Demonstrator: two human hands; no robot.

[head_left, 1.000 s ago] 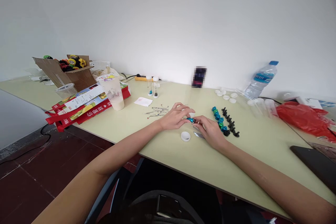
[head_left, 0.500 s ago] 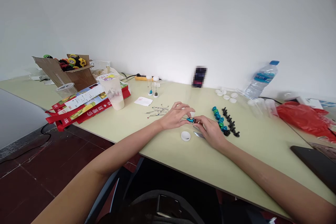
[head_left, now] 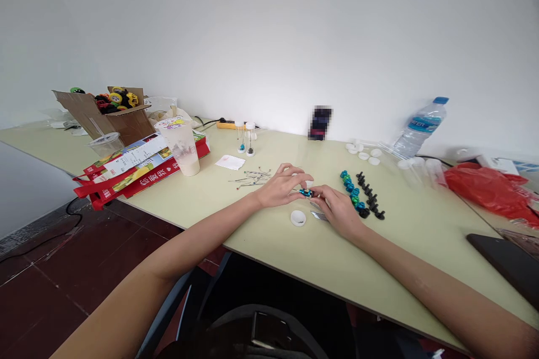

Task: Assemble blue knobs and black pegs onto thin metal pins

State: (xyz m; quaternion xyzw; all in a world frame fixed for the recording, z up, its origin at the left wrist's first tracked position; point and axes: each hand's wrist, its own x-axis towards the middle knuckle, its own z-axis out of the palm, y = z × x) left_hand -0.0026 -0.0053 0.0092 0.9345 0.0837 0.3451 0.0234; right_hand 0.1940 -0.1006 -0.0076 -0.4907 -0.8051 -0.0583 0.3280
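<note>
I hold a small shiny blue piece [head_left: 305, 193] between my two hands, just above the bench [head_left: 404, 258]. My left hand [head_left: 278, 188] has it pinched between thumb and a fingertip, the other fingers loosely bent; my right hand [head_left: 340, 213] is drawn in narrow on its darker right end. Just beside my right hand lies a silvery blade-like strip [head_left: 319, 215], and nearer me sits a white cap [head_left: 298, 222] with tiny bits inside. To my right run a row of blue and green pieces [head_left: 348, 185] and a row of black pieces [head_left: 370, 197]; to my left, thin metal rods [head_left: 251, 178] lie scattered.
</note>
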